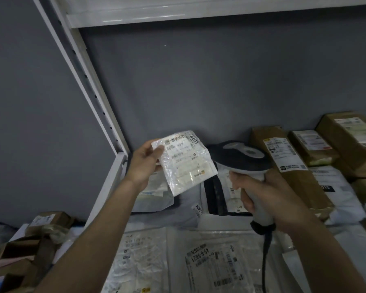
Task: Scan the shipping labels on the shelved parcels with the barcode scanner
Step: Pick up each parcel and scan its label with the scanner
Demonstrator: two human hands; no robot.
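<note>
- The left hand [145,163] holds up a small clear plastic parcel [186,161] above the shelf [112,182], thumb pinching its upper left corner against the fingers behind it.
- A white shipping label [183,157] covers the parcel's face, turned toward the camera; its print is too blurred to read apart from "4011" along the top right edge.
- Just right of the parcel, the right hand [268,199] has its fingers curled tight round the pale handle of a barcode scanner [244,163].
- The scanner's dark head sits beside the parcel's right edge, close to it; whether they touch cannot be told.
- A black cable [265,256] hangs from the base of the scanner's handle, below the right hand.
- Below the parcel, flat white and grey mailer bags [211,263] with barcode labels lie spread on the shelf.
- Right of the scanner, brown cardboard boxes [292,166] with white labels lie along the grey back wall [199,81].
- Left of the parcel, a white slotted shelf upright [89,89] slants upward, and beyond it lower down sit more brown boxes [40,235].
</note>
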